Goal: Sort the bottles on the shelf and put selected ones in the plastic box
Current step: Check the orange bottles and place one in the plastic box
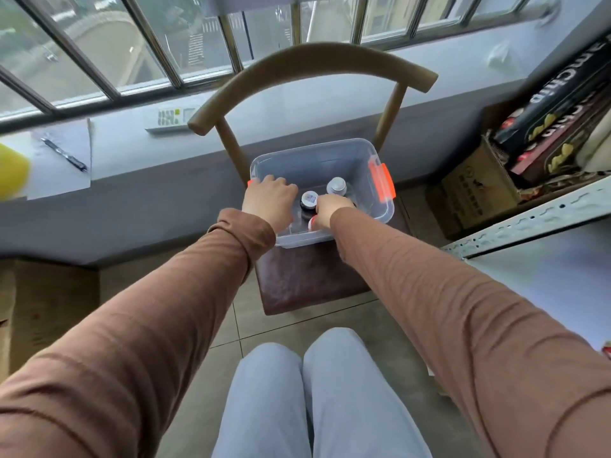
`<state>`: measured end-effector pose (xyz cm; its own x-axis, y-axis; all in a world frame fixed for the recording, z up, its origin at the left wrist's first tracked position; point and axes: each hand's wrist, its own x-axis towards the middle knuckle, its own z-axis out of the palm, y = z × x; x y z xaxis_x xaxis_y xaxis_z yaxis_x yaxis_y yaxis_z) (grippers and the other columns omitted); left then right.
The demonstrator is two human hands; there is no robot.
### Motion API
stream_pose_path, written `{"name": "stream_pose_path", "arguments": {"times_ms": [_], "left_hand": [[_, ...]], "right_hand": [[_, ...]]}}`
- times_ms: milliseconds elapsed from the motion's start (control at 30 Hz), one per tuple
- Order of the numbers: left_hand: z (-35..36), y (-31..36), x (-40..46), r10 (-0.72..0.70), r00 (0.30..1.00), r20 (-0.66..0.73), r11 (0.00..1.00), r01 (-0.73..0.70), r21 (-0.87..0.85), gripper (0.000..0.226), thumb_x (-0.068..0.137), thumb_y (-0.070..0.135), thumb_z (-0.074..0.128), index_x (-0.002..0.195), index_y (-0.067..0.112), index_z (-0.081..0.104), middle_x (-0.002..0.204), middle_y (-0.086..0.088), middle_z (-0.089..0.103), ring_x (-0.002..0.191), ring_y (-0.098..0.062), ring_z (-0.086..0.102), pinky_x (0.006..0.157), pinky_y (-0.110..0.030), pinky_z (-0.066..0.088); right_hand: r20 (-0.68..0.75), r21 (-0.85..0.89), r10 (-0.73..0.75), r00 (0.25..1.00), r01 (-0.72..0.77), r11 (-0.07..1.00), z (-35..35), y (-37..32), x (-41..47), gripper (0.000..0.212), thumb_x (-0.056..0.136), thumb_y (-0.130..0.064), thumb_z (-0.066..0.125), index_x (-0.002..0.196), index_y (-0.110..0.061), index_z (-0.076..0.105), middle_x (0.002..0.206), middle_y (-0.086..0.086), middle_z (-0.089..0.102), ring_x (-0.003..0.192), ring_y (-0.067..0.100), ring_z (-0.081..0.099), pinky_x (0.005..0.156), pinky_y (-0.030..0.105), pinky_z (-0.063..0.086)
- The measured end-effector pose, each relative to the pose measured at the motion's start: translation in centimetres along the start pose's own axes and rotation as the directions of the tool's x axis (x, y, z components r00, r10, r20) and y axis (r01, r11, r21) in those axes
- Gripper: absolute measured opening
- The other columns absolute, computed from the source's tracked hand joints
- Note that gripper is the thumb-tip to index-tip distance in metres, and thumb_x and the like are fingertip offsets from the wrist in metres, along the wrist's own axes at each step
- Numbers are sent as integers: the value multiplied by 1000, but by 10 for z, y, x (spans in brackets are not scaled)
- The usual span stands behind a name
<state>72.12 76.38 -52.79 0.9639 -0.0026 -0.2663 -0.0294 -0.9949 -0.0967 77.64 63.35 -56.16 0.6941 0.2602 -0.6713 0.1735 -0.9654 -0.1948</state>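
Observation:
A clear plastic box with orange latches sits on a chair seat in front of me. Inside stand two dark bottles, one with a white labelled cap and one with a silvery cap. My left hand rests on the box's left rim, fingers curled over the edge. Inside the box, my right hand is closed around a bottle with a red and white cap, mostly hidden under the hand.
The wooden chair with a brown seat stands against a grey window ledge holding a remote control, a paper and a pen. A metal shelf with cardboard boxes is at right. My knees are below.

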Motion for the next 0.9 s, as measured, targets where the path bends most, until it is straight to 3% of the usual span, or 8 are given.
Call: {"name": "stream_pose_path", "arguments": {"times_ms": [100, 233, 300, 433, 567, 733, 900], "left_hand": [[-24, 2, -15, -5, 1000, -1, 1000, 5, -23, 36, 84, 35, 69, 117, 23, 63, 113, -1, 64, 110, -26, 57, 86, -39, 48], [-92, 10, -49, 2, 1000, -16, 999, -3, -38, 29, 84, 32, 67, 112, 21, 63, 111, -2, 63, 110, -27, 58, 81, -38, 45], [-134, 18, -70, 11, 1000, -27, 999, -12, -43, 26, 84, 29, 66, 108, 20, 62, 107, -2, 63, 105, -27, 58, 78, -38, 46], [-214, 43, -115, 88, 995, -40, 995, -90, -31, 27, 87, 30, 60, 112, 20, 60, 110, -4, 61, 105, -28, 57, 78, -40, 48], [-277, 84, -164, 203, 975, -87, 979, -203, 6, 33, 90, 37, 61, 117, 20, 59, 117, -3, 60, 110, -27, 56, 71, -37, 40], [-325, 152, -236, 378, 905, -195, 924, -381, 23, 36, 86, 37, 64, 119, 22, 59, 114, -2, 61, 109, -27, 58, 76, -38, 46], [-354, 238, -315, 568, 787, -240, 819, -571, 67, 49, 86, 44, 68, 128, 24, 56, 116, -3, 60, 114, -27, 56, 83, -39, 46]], "right_hand": [[-90, 38, -31, 996, 34, 999, -13, 6, -27, 40, 77, -37, 72, 110, -18, 58, 102, 3, 60, 100, 26, 59, 78, 31, 45], [-209, 102, -47, 977, 70, 992, -46, 24, -100, 40, 80, -39, 70, 114, -21, 58, 113, 4, 62, 113, 27, 54, 78, 32, 40], [-237, 114, -47, 970, 76, 991, -67, 36, -148, 40, 83, -40, 68, 118, -24, 57, 116, 3, 61, 115, 27, 53, 82, 35, 44], [-318, 179, 17, 948, 42, 983, -103, 64, -250, 43, 85, -45, 64, 123, -27, 56, 121, 3, 62, 116, 26, 50, 91, 41, 48], [-432, 218, 85, 898, 12, 976, -117, 90, -352, 48, 86, -47, 65, 127, -24, 55, 124, 3, 61, 119, 27, 49, 91, 41, 47], [-552, 338, 235, 800, -43, 940, -98, 129, -477, 51, 86, -43, 67, 130, -24, 53, 128, 4, 60, 122, 28, 49, 95, 42, 48], [-605, 427, 386, 696, -125, 896, -51, 177, -602, 50, 87, -40, 67, 130, -23, 49, 125, 7, 58, 122, 32, 46, 93, 44, 46]]}}
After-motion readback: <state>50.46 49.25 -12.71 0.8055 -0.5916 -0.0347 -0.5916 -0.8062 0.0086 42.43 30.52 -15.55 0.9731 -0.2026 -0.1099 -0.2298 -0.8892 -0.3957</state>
